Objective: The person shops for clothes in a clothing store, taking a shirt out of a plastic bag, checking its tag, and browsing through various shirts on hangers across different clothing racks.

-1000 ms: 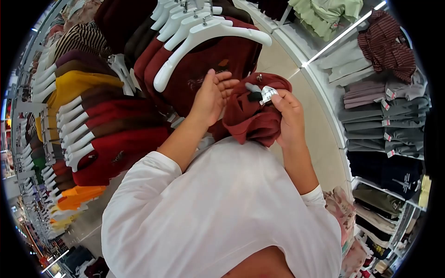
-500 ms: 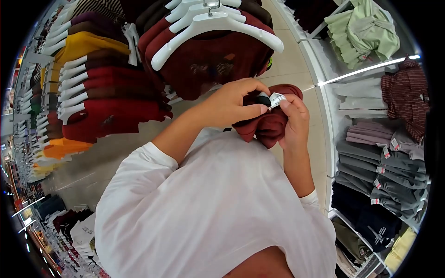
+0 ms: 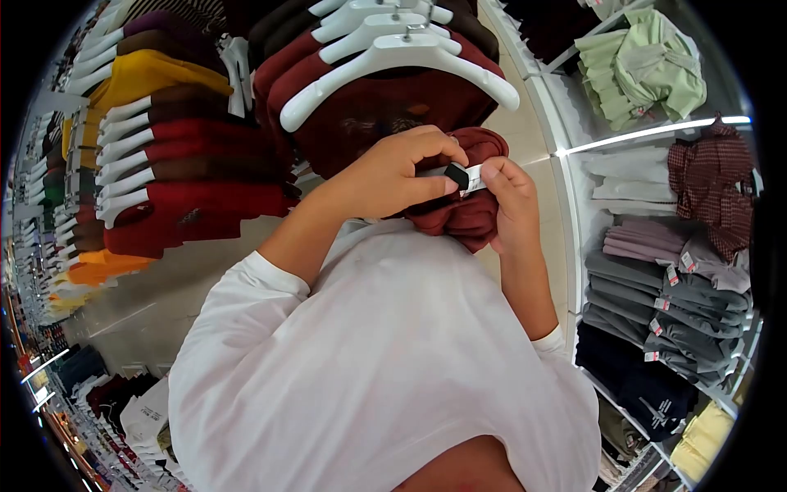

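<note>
Left hand (image 3: 402, 168), open and apart from the label one second earlier, now meets the right hand (image 3: 512, 193) over a bundled maroon garment (image 3: 467, 225). The bundle lies gathered in front of the upper chest of the white shirt (image 3: 385, 353), just below the hanging stock. Thumb and curled fingers of the left hand pinch a small black tab (image 3: 457, 175); its other fingers fold under and are partly hidden. The right hand pinches a white label (image 3: 475, 178) between thumb and forefinger, with its remaining fingers against the maroon cloth. Tab and label lie side by side between the two hands; print on the label is too small to read. Beyond the hands, a white hanger (image 3: 402, 61) carries a dark maroon top (image 3: 369, 107), with further hangers behind it. On the left, a rack bears a red top (image 3: 180, 221) at its near end and a mustard garment (image 3: 164, 78) farther along. On the right, shelves hold grey folded garments (image 3: 623, 287) with tags, a dark red checked garment (image 3: 709, 189) and, above, a pale green garment (image 3: 660, 70).
</note>
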A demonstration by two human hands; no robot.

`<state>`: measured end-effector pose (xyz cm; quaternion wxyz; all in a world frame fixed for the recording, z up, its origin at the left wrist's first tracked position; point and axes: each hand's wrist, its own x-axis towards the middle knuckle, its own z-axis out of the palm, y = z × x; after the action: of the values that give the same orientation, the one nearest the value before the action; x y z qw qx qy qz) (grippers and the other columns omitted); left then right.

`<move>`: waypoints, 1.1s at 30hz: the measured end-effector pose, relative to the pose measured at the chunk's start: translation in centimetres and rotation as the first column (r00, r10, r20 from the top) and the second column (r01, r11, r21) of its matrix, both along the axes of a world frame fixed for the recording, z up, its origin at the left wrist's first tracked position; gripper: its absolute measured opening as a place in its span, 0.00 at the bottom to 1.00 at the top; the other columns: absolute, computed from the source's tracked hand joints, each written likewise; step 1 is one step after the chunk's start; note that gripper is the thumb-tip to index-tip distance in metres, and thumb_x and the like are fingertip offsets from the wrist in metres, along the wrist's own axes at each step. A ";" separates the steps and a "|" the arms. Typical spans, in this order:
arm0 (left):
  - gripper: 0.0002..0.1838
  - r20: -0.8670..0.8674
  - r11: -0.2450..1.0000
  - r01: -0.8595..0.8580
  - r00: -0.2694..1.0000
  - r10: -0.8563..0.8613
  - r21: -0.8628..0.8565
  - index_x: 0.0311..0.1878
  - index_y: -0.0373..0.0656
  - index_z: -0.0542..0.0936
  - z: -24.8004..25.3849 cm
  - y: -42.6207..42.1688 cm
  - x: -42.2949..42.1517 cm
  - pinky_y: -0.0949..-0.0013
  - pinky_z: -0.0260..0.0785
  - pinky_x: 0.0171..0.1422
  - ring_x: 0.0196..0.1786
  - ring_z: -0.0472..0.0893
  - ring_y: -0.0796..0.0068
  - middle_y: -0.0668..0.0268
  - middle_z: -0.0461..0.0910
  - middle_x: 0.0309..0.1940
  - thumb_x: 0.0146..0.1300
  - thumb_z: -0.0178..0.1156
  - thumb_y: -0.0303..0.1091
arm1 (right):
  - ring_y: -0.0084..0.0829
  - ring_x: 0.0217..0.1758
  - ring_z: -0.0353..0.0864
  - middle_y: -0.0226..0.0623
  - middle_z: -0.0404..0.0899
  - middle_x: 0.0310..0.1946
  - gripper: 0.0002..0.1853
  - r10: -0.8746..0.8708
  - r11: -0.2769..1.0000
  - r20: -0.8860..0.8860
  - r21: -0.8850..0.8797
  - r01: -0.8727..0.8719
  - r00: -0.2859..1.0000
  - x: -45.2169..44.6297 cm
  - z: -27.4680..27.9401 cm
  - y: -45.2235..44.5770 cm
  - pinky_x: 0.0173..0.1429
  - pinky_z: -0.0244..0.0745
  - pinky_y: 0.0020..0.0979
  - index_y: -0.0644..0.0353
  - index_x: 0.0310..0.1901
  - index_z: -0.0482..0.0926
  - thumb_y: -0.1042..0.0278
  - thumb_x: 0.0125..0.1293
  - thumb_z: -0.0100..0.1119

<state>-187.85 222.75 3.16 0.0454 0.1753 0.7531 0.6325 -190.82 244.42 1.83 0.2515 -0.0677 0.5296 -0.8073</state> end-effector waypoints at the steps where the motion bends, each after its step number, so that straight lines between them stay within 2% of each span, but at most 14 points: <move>1: 0.16 0.050 0.999 0.004 0.999 -0.006 0.035 0.54 0.40 0.81 0.1 -0.8 0.1 0.71 0.70 0.55 0.49 0.75 0.75 0.67 0.76 0.48 0.62 0.65 0.24 | 0.17 0.39 0.77 0.28 0.82 0.36 0.07 0.015 1.000 -0.006 -0.002 -0.015 1.000 -0.1 0.3 -0.6 0.48 0.73 0.23 0.63 0.41 0.80 0.69 0.75 0.57; 3: 0.15 0.152 0.994 0.014 0.988 -0.031 0.108 0.55 0.39 0.81 0.1 -2.3 0.4 0.72 0.69 0.56 0.51 0.75 0.76 0.68 0.75 0.49 0.64 0.64 0.23 | 0.18 0.40 0.78 0.29 0.82 0.36 0.08 0.052 0.999 -0.038 -0.013 -0.052 0.998 -0.3 0.4 -1.7 0.49 0.73 0.24 0.63 0.40 0.80 0.68 0.75 0.57; 6: 0.16 0.089 0.984 -0.024 0.996 0.009 0.176 0.58 0.39 0.80 -1.0 -3.7 0.5 0.71 0.70 0.59 0.53 0.76 0.77 0.67 0.76 0.52 0.67 0.60 0.21 | 0.20 0.40 0.79 0.31 0.83 0.37 0.08 0.067 0.998 -0.061 -0.013 -0.068 0.996 -0.2 0.8 -3.5 0.50 0.74 0.24 0.64 0.40 0.80 0.68 0.75 0.58; 9: 0.17 0.058 0.959 -0.192 0.981 0.184 0.209 0.60 0.39 0.79 -1.3 -4.8 1.2 0.70 0.70 0.61 0.54 0.77 0.78 0.66 0.77 0.55 0.69 0.56 0.19 | 0.20 0.40 0.80 0.32 0.84 0.37 0.07 0.053 0.999 -0.071 0.013 -0.053 0.996 -0.1 0.8 -5.3 0.50 0.75 0.25 0.63 0.40 0.80 0.69 0.75 0.59; 10: 0.19 0.050 0.951 -0.257 0.966 0.252 0.170 0.62 0.40 0.78 -0.9 -5.2 1.6 0.69 0.71 0.61 0.55 0.78 0.75 0.64 0.78 0.56 0.68 0.57 0.20 | 0.21 0.40 0.80 0.33 0.84 0.38 0.07 0.046 0.999 -0.073 0.024 -0.044 0.996 -0.1 0.7 -5.9 0.49 0.76 0.25 0.63 0.40 0.80 0.69 0.75 0.59; 13: 0.20 -0.267 0.905 -0.425 0.871 0.413 0.016 0.61 0.40 0.78 0.1 -6.2 3.2 0.67 0.73 0.59 0.55 0.79 0.71 0.62 0.78 0.56 0.65 0.62 0.24 | 0.20 0.39 0.80 0.33 0.84 0.37 0.07 0.018 0.999 -0.027 0.029 -0.017 0.999 0.3 0.6 -7.5 0.48 0.76 0.24 0.63 0.40 0.80 0.69 0.74 0.61; 15: 0.23 -0.491 0.896 -0.442 0.791 0.366 -0.043 0.59 0.41 0.79 -0.6 -6.4 3.5 0.63 0.75 0.56 0.53 0.80 0.63 0.58 0.78 0.56 0.59 0.69 0.30 | 0.19 0.39 0.80 0.32 0.84 0.37 0.06 0.011 1.000 0.007 0.018 -0.011 1.000 0.7 0.3 -8.2 0.47 0.76 0.23 0.63 0.39 0.80 0.69 0.74 0.62; 17: 0.23 -0.579 0.847 -0.483 0.765 0.283 -0.224 0.57 0.41 0.80 0.2 -6.3 4.1 0.61 0.75 0.56 0.53 0.80 0.57 0.57 0.78 0.56 0.58 0.71 0.32 | 0.18 0.39 0.79 0.31 0.84 0.37 0.06 0.018 1.000 0.008 0.010 -0.018 1.000 0.6 0.4 -9.2 0.47 0.76 0.23 0.63 0.39 0.80 0.70 0.73 0.63; 18: 0.21 -0.605 0.822 -0.511 0.746 0.277 -0.254 0.54 0.41 0.81 -0.4 -6.3 4.1 0.59 0.75 0.56 0.53 0.80 0.55 0.57 0.78 0.56 0.57 0.71 0.33 | 0.18 0.40 0.79 0.31 0.84 0.37 0.06 0.028 1.000 0.000 0.012 -0.028 1.000 0.7 0.5 -9.7 0.48 0.76 0.22 0.63 0.39 0.80 0.70 0.73 0.63; 21: 0.20 -0.540 0.772 -0.561 0.766 0.348 -0.298 0.54 0.40 0.81 -0.9 -6.5 4.8 0.58 0.76 0.56 0.55 0.80 0.54 0.58 0.79 0.56 0.58 0.69 0.31 | 0.17 0.40 0.78 0.30 0.84 0.38 0.06 0.049 0.998 -0.062 0.036 -0.046 0.997 0.8 0.2 -11.0 0.50 0.75 0.23 0.64 0.41 0.81 0.70 0.74 0.62; 24: 0.16 -0.513 0.770 -0.587 0.755 0.408 -0.251 0.53 0.39 0.82 -1.3 -7.1 5.3 0.59 0.76 0.57 0.55 0.81 0.54 0.57 0.80 0.54 0.62 0.66 0.30 | 0.19 0.42 0.80 0.33 0.85 0.40 0.09 0.094 0.992 -0.108 0.091 -0.084 0.990 0.8 0.6 -11.9 0.54 0.75 0.24 0.67 0.45 0.82 0.69 0.75 0.60; 27: 0.13 -0.359 0.830 -0.552 0.792 0.494 -0.077 0.54 0.38 0.83 -2.5 -7.9 5.4 0.63 0.75 0.59 0.56 0.82 0.55 0.55 0.82 0.54 0.70 0.60 0.29 | 0.22 0.46 0.82 0.38 0.86 0.43 0.11 0.166 0.981 -0.152 0.121 -0.149 0.974 0.9 1.6 -13.4 0.57 0.75 0.26 0.69 0.48 0.82 0.68 0.77 0.56; 30: 0.13 -0.219 0.846 -0.521 0.818 0.532 0.114 0.55 0.35 0.83 -3.4 -8.8 5.5 0.68 0.73 0.61 0.55 0.83 0.65 0.58 0.83 0.54 0.75 0.54 0.29 | 0.25 0.49 0.84 0.43 0.87 0.45 0.13 0.202 0.977 -0.183 0.112 -0.183 0.962 1.0 1.6 -14.0 0.60 0.75 0.27 0.70 0.52 0.81 0.70 0.77 0.54; 33: 0.15 0.156 0.792 -0.539 0.842 0.517 0.286 0.57 0.32 0.82 -3.3 -9.1 5.5 0.72 0.71 0.62 0.54 0.81 0.74 0.64 0.84 0.53 0.76 0.53 0.30 | 0.26 0.49 0.84 0.44 0.87 0.44 0.15 0.202 0.976 -0.162 0.118 -0.185 0.966 0.9 1.3 -13.9 0.60 0.75 0.28 0.70 0.58 0.78 0.71 0.76 0.53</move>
<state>-182.38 213.69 -0.10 -0.1358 -0.0589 0.6577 0.7386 -189.95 230.51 3.15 0.2853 -0.1761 0.5808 -0.7418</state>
